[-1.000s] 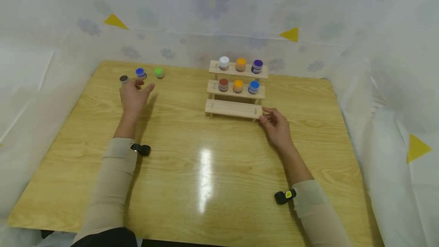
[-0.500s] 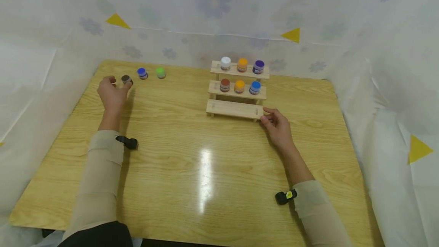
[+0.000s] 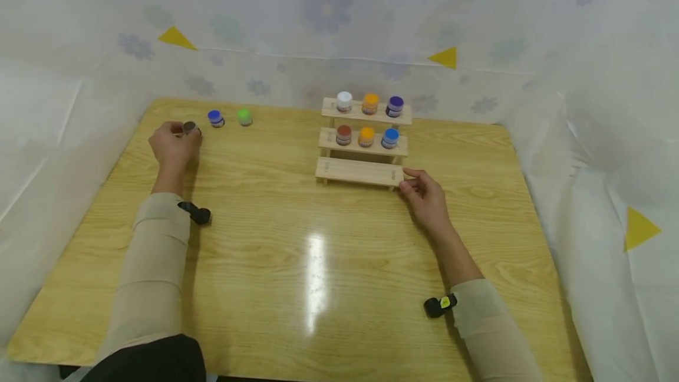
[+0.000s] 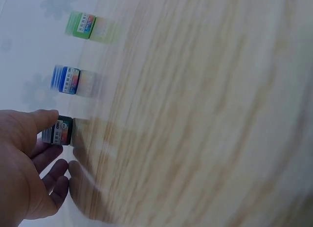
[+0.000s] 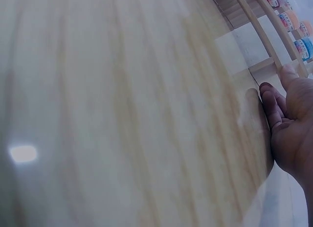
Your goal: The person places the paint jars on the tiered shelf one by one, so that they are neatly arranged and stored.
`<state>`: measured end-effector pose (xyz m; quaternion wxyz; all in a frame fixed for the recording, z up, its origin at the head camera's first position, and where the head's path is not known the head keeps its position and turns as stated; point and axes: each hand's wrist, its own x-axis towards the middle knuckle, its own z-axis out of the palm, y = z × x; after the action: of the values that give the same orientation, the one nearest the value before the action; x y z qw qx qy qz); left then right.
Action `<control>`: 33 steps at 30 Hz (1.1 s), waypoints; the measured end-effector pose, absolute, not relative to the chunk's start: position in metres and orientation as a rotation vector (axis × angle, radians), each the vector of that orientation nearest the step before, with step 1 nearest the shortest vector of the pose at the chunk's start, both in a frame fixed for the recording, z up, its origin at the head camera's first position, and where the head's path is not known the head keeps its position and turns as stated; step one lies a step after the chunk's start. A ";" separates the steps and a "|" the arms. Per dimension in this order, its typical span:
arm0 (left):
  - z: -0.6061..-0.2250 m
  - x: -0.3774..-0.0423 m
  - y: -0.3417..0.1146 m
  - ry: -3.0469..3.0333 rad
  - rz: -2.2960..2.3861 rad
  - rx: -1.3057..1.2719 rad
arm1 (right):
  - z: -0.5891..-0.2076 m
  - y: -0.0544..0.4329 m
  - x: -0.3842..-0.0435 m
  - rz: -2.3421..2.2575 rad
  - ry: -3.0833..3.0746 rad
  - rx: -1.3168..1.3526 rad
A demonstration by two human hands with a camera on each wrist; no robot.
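At the table's back left, my left hand (image 3: 172, 145) pinches a small dark-lidded paint jar (image 4: 63, 131) between thumb and fingers; the jar stands on the tabletop. Beside it, apart from the hand, are a blue paint jar (image 3: 215, 118) and a green paint jar (image 3: 244, 117). My right hand (image 3: 428, 200) holds the right end of the lowest step of a three-step wooden display rack (image 3: 359, 171), thumb and forefinger at its edge. White, orange and purple jars stand on the top step. Brown-red, yellow-orange and blue jars stand on the middle one. Nothing stands on the lowest step.
The wood-grain table (image 3: 254, 276) reflects a bright light near its middle. A pale flowered sheet (image 3: 286, 22) hangs behind it and at both sides, with yellow triangles on it. Black cameras sit on both wrists.
My left hand has moved left from over the dark jar to its left side, then closed thumb and fingers on it. The right hand has stayed at the rack's end.
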<state>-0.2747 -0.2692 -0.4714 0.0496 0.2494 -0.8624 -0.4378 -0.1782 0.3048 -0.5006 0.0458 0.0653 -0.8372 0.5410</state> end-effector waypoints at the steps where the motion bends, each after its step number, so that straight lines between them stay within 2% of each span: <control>1: -0.472 -0.275 -0.269 -2.628 -1.324 0.755 | -0.502 0.305 -0.179 1.662 -2.551 0.196; 16: -0.473 -0.252 -0.255 -2.610 -1.268 0.621 | -0.502 0.304 -0.179 1.687 -2.527 0.192; 22: -0.465 -0.240 -0.236 -2.592 -1.275 0.506 | -0.499 0.302 -0.178 1.696 -2.524 0.201; 29: -0.460 -0.228 -0.202 -2.560 -1.257 0.281 | -0.469 0.292 -0.165 1.718 -2.537 0.201; 33: -0.458 -0.219 -0.178 -2.564 -1.256 0.164 | -0.465 0.291 -0.164 1.703 -2.541 0.210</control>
<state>-0.2191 -0.1780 -0.4583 0.1403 0.0568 -0.8877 -0.4348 -0.1638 0.2907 -0.4653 0.0377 0.0686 -0.8281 0.5551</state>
